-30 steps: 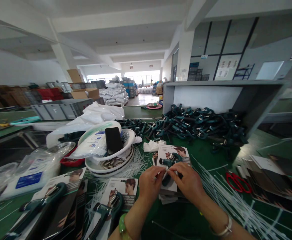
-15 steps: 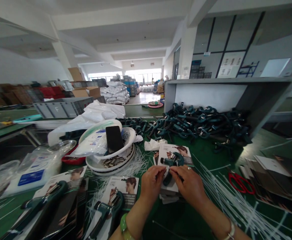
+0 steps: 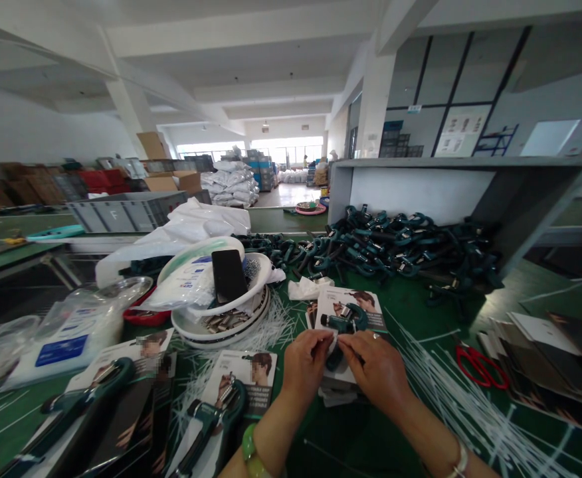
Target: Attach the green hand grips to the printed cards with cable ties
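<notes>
My left hand and my right hand are close together over a stack of printed cards, fingertips pinched and almost meeting. A dark green hand gripper with a metal spring lies on the top card, just beyond and partly beneath my fingers. Something small and whitish shows between my fingertips, too hidden to name. To the left, another hand gripper lies on its own card. Farther left, one more hand gripper rests on cards.
A heap of hand grippers spills from a grey bin. White cable ties lie scattered on the green table, near red-handled scissors and card stacks. A phone sits on bowls of metal parts at left.
Almost nothing differs. The view has shifted very slightly; both hands keep their pinch over the hand gripper.
</notes>
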Motion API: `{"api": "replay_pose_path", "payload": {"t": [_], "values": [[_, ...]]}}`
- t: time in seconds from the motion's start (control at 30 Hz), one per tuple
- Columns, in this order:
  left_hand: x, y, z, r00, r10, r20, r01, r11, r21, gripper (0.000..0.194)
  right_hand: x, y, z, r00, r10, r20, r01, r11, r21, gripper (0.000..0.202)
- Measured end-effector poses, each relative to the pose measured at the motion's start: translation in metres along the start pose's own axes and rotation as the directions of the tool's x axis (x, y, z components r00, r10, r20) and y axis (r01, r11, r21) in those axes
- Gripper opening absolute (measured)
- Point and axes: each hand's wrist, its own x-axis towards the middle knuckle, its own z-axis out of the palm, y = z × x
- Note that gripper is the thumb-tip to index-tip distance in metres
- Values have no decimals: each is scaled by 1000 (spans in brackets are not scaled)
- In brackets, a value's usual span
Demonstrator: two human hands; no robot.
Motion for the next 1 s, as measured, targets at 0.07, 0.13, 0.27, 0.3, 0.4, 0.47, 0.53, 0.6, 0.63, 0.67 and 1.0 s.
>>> {"api": "replay_pose_path", "payload": {"t": [0.07,0.13,0.27,0.3,0.4,0.47,0.53,0.6,0.63,0.67,1.0], "values": [[0,0,0,1000,-9,3,9,1000,-9,15,1,-1,-1,1000,-2,29,3,1000,-31,25],[-1,1,-1,1000,-28,11,28,999,-30,16,2,-2,-2,998,-4,56,7,998,-56,25],[1,4,-5,995,-88,53,92,993,-80,17,6,-2,-6,993,-19,115,26,998,-52,26],[3,5,-6,993,-96,69,102,991,-82,16,7,-1,-8,991,-24,131,28,999,-30,26],[7,6,-9,988,-109,109,118,990,-78,13,10,4,-11,988,11,152,-29,993,116,24],[8,6,-10,986,-103,128,114,989,-89,13,12,7,-12,987,62,146,-95,969,230,21],[9,6,-10,987,-70,147,88,988,-127,13,15,8,-11,987,80,142,-119,949,293,19],[9,5,-9,987,-42,158,69,983,-172,14,18,8,-10,989,49,142,-89,952,292,18],[9,4,-8,986,-39,160,69,980,-188,14,20,8,-9,989,33,143,-70,961,266,18],[9,3,-8,986,-41,163,73,978,-197,15,22,7,-8,989,18,146,-51,973,225,18],[14,15,-17,965,-118,233,120,993,2,12,23,13,-6,986,-117,-120,120,992,22,20]]}}
